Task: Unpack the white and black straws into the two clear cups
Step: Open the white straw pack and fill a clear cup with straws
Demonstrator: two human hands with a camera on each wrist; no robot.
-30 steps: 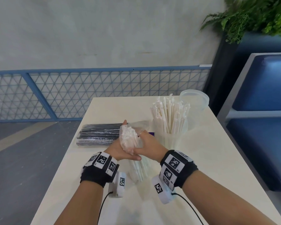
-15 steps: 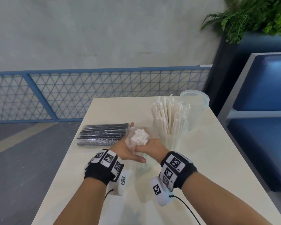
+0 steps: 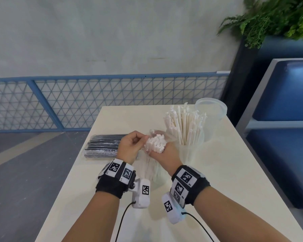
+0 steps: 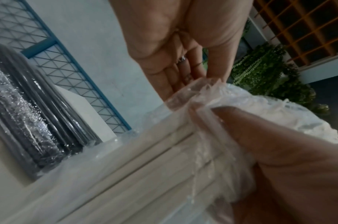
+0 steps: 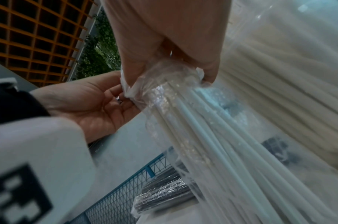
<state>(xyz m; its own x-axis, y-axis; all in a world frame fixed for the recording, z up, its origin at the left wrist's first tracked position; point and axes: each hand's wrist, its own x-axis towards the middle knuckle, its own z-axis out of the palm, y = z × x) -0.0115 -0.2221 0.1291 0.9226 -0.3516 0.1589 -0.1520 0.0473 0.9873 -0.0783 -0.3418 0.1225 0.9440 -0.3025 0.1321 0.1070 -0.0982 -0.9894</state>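
Observation:
My right hand (image 3: pixel 162 151) grips a bundle of white straws (image 3: pixel 156 144) still in its clear plastic bag (image 5: pixel 164 84), held upright over the table with the straw tops showing. My left hand (image 3: pixel 138 142) is at the bag's open top edge, thumb and fingertips (image 4: pixel 193 75) pinching the plastic. Just right of my hands, a clear cup (image 3: pixel 189 151) holds several white straws (image 3: pixel 184 124) standing upright. A second clear cup (image 3: pixel 211 116) stands behind it with nothing in it. The sealed pack of black straws (image 3: pixel 103 145) lies flat on the table to the left.
The white table (image 3: pixel 234 172) has its left edge close to the black pack. A blue bench (image 3: pixel 287 137) stands to the right, a blue mesh railing (image 3: pixel 77 102) behind, and a plant (image 3: pixel 278 14) hangs at the upper right.
The white bundle has swung from lying slanted towards me to standing upright. My left hand has shifted from under the bundle to the bag's top edge. Both hands have moved slightly away from me.

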